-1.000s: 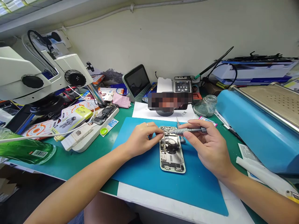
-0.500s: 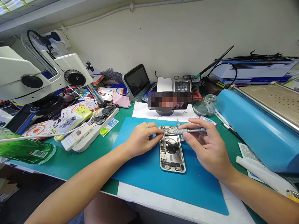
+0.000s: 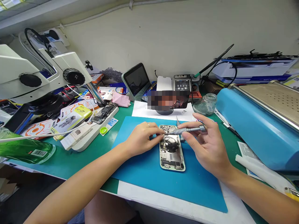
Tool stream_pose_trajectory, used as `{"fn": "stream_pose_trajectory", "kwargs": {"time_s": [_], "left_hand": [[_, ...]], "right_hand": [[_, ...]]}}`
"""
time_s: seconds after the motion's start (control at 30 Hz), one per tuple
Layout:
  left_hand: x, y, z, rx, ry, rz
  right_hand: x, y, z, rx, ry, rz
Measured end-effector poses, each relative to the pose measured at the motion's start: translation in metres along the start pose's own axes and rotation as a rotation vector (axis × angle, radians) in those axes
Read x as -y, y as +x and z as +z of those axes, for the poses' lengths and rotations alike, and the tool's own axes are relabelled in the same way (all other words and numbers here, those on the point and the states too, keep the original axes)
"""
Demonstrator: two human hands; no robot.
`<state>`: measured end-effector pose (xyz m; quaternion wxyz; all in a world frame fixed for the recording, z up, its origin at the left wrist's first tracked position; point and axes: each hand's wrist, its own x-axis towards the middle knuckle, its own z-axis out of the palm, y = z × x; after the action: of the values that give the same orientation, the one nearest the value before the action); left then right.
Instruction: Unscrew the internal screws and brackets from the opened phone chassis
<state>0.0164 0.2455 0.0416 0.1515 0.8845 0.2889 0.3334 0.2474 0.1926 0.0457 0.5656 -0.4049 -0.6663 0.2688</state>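
Your right hand (image 3: 205,146) grips the slim grey metal screwdriver (image 3: 188,130), left hand (image 3: 141,138) pinches the opened white-framed phone's (image 3: 171,149) top edge; internals exposed, unfinished.

A green bench (image 3: 70,158) with a white front edge carries a blue mat (image 3: 149,174) at its middle. On the mat lies an opened phone (image 3: 172,152). A glass jar (image 3: 206,105) stands behind, a microscope (image 3: 46,74) at left, a green bottle (image 3: 23,149) lies nearby.
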Motion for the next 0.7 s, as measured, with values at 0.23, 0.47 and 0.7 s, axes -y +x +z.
{"fn": "stream_pose_trajectory", "kwargs": {"time_s": [0.23, 0.47, 0.7], "left_hand": [[-0.002, 0.006, -0.008, 0.035, 0.086, -0.072], [-0.077, -0.038, -0.027, 0.168, 0.269, -0.18], [-0.121, -0.101, 0.033, 0.052, 0.24, -0.295]], "right_hand": [[0.0, 0.0, 0.0, -0.011, 0.001, -0.018], [-0.003, 0.001, -0.002, -0.014, -0.001, -0.095], [-0.001, -0.002, 0.003, 0.092, 0.006, -0.215]]}}
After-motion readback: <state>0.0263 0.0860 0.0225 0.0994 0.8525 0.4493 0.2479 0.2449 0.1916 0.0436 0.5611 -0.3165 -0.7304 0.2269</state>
